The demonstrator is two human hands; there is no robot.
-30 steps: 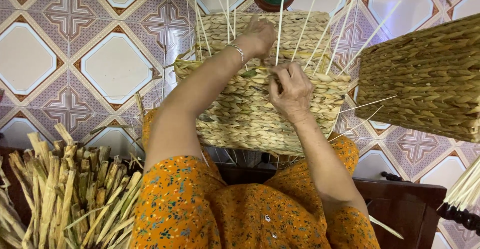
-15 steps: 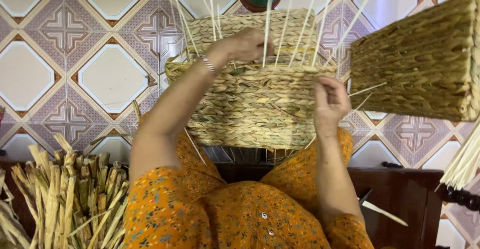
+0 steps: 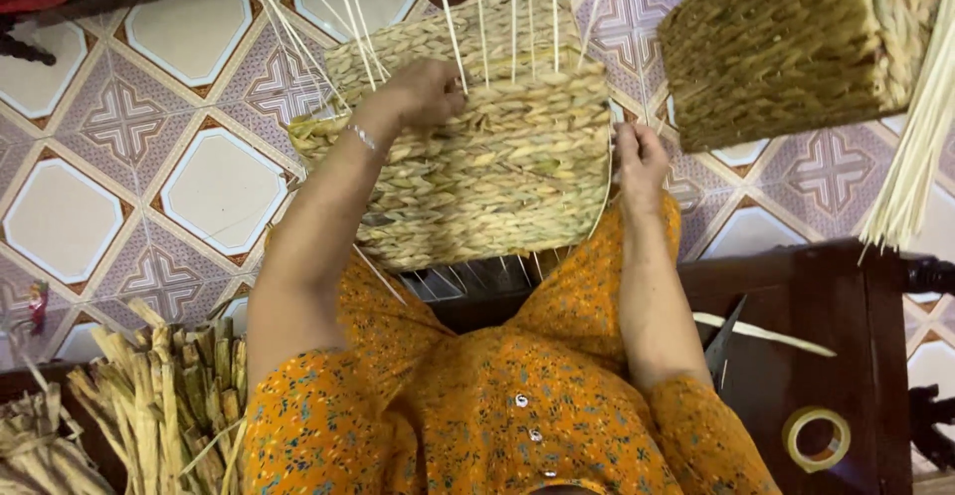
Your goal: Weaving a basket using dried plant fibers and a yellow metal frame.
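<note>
The left hand (image 3: 423,92) is clenched on the upper rim of a half-woven straw basket (image 3: 497,167), its fingers curled among the thin pale stakes (image 3: 477,7) that stand up out of the weave. The right hand (image 3: 640,162) grasps the basket's right edge, pinching a loose strand there. The basket rests on the person's lap, above the orange flowered dress (image 3: 477,405). Right of the basket, a finished woven box (image 3: 796,42) hangs near the top corner. Below and left of the basket lies a bundle of dried reeds (image 3: 169,405). Below and right, a dark wooden tabletop (image 3: 796,316) carries a tape roll (image 3: 814,437).
</note>
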